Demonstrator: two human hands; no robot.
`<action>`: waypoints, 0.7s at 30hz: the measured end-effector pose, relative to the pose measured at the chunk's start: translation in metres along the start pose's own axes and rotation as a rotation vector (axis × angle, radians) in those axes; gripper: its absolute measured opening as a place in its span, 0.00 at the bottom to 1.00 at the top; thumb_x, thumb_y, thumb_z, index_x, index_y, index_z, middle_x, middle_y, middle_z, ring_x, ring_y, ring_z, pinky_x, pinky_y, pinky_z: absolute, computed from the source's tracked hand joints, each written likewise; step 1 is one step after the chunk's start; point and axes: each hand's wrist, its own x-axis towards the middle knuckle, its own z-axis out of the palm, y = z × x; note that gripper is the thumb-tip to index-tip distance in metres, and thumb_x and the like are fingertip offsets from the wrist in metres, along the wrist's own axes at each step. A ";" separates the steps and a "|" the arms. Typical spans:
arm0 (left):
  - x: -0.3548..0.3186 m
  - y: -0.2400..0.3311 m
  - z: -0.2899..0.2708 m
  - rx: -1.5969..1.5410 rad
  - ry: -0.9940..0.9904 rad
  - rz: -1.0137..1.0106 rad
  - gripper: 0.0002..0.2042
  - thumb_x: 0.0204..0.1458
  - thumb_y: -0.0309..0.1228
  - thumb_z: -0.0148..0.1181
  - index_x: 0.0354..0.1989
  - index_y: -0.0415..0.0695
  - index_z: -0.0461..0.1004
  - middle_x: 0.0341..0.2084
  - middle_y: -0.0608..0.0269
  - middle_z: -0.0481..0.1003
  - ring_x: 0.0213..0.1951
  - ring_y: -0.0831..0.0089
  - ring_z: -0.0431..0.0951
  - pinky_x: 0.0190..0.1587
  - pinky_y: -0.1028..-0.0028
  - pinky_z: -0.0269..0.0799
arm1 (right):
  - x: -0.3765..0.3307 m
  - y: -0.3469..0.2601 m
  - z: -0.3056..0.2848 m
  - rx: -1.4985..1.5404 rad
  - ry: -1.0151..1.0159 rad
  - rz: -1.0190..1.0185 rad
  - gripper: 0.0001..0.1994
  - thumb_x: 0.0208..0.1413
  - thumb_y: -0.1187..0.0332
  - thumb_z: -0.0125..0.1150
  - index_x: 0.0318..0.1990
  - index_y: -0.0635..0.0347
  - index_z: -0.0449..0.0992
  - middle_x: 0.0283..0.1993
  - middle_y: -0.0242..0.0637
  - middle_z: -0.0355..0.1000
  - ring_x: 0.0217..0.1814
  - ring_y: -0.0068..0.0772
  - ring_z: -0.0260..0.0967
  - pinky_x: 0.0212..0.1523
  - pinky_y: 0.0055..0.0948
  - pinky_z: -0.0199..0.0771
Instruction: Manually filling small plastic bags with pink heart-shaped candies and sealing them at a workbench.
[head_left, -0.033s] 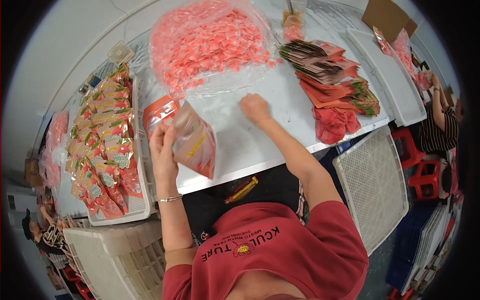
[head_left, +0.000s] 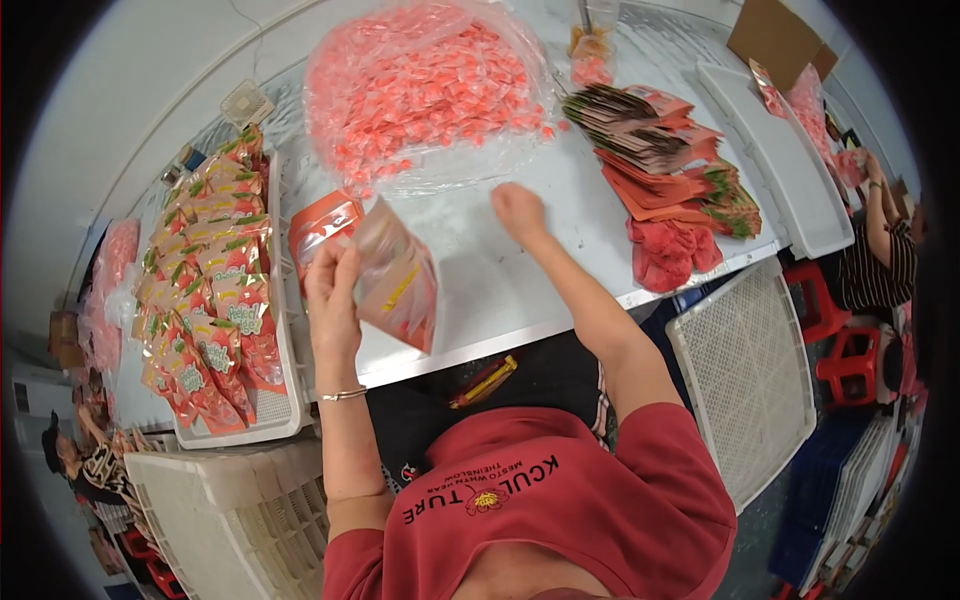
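Note:
My left hand (head_left: 330,290) pinches the edge of a tan and red printed pouch (head_left: 402,290), held tilted above the table's near edge. Just beyond that hand lies another orange-red pouch (head_left: 325,222) with a shiny clear patch, partly covered by my fingers. My right hand (head_left: 518,212) is curled closed over the middle of the table; whatever may be inside it is hidden. Past it spreads a big clear plastic bag (head_left: 505,160) full of small pink wrapped pieces (head_left: 430,100), a few of them loose at its edge.
Printed pouches fill a white tray (head_left: 285,370) on the left. At right are stacked flat pouches (head_left: 660,150), a crumpled red cloth (head_left: 672,255) and a long white tray (head_left: 790,160). A plastic cup (head_left: 592,50) stands at the back. A co-worker's arm (head_left: 878,220) shows far right.
My right hand has shifted slightly to the right. The pouch in my left hand has moved slightly to the right; my left hand keeps its hold.

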 end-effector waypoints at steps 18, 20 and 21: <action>0.044 -0.024 0.062 0.578 0.185 0.309 0.10 0.52 0.30 0.47 0.25 0.35 0.62 0.18 0.42 0.69 0.24 0.44 0.72 0.27 0.56 0.64 | 0.054 -0.212 -0.071 0.398 -0.349 -0.131 0.15 0.56 0.59 0.55 0.26 0.64 0.73 0.25 0.34 0.69 0.30 0.20 0.64 0.31 0.27 0.64; 0.050 -0.032 0.047 0.563 0.200 0.268 0.10 0.52 0.30 0.47 0.25 0.36 0.62 0.17 0.42 0.69 0.23 0.46 0.72 0.27 0.57 0.64 | 0.054 -0.222 -0.072 0.319 -0.374 -0.228 0.15 0.55 0.59 0.55 0.27 0.63 0.73 0.26 0.35 0.69 0.31 0.21 0.64 0.32 0.29 0.64; 0.053 -0.036 0.040 0.549 0.204 0.225 0.10 0.52 0.30 0.47 0.25 0.36 0.62 0.16 0.43 0.68 0.22 0.48 0.72 0.26 0.58 0.64 | 0.056 -0.225 -0.078 0.561 -0.380 -0.128 0.14 0.54 0.59 0.56 0.29 0.63 0.73 0.27 0.35 0.69 0.32 0.23 0.65 0.32 0.28 0.64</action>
